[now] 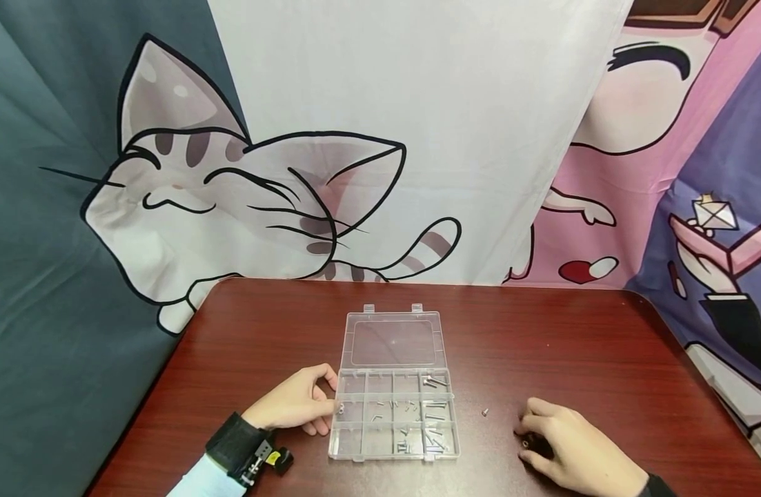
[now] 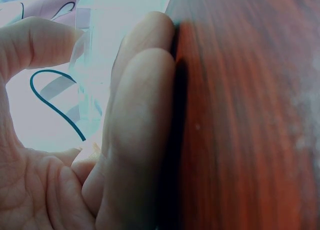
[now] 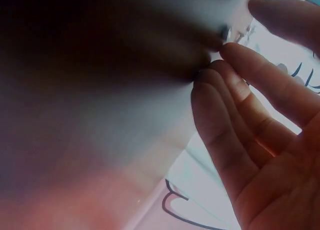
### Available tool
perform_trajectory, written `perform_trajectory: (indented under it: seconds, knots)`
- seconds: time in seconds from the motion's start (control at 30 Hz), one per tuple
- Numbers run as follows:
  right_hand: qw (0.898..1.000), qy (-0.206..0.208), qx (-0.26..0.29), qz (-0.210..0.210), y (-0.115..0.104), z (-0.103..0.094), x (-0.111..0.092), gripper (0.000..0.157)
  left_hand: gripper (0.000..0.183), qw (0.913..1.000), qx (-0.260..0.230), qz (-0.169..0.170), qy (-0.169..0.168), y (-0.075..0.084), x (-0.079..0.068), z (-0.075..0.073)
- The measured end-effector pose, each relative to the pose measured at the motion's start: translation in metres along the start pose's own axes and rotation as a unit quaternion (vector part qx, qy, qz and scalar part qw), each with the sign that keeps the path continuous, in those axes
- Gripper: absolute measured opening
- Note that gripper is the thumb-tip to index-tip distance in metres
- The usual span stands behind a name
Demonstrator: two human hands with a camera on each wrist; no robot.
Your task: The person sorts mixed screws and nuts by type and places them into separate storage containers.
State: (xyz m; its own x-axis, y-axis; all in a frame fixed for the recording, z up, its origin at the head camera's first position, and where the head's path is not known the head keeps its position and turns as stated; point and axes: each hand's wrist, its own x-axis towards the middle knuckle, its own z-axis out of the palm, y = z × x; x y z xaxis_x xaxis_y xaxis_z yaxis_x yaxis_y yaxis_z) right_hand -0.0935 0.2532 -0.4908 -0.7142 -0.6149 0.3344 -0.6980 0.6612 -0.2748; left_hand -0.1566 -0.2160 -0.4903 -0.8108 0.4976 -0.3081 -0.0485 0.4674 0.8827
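A clear plastic compartment box [image 1: 380, 442] lies on the table with its lid [image 1: 392, 342] folded back. Small metal screws [image 1: 435, 414] sit in several of its compartments, mostly in the right column. At the box's left side, my left hand [image 1: 299, 400] holds the edge between thumb and fingers; its lower fingers [image 2: 142, 105] lie along the tabletop. To the right of the box, one loose screw [image 1: 485, 412] lies on the wood. Further right, my right hand [image 1: 560, 442] is lowered to the table, fingers loosely bent and the thumb apart, with nothing seen between them.
The reddish-brown table [image 1: 281, 317] has rounded far corners. Behind it hangs a curtain [image 1: 479, 103] printed with a cartoon cat and other figures. A black strap with a small camera [image 1: 283, 460] sits on my left wrist.
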Motion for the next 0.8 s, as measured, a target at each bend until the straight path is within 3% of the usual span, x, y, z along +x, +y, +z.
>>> perform_trajectory:
  seconds: [0.23,0.47,0.8]
  knots:
    - [1.000,0.014,0.018,-0.009,-0.008,0.002,-0.013,0.031,0.040,1.0000,0.002,0.002,0.004,0.000,0.000,0.000]
    - [0.996,-0.054,0.049,0.050,-0.011,-0.004,-0.008,0.031,0.041,1.0000,0.004,0.001,0.000,0.000,0.001,0.000]
    - [0.996,-0.031,-0.058,0.067,-0.019,0.007,0.005,0.038,0.041,1.0000,-0.001,-0.002,0.002,-0.001,0.000,0.001]
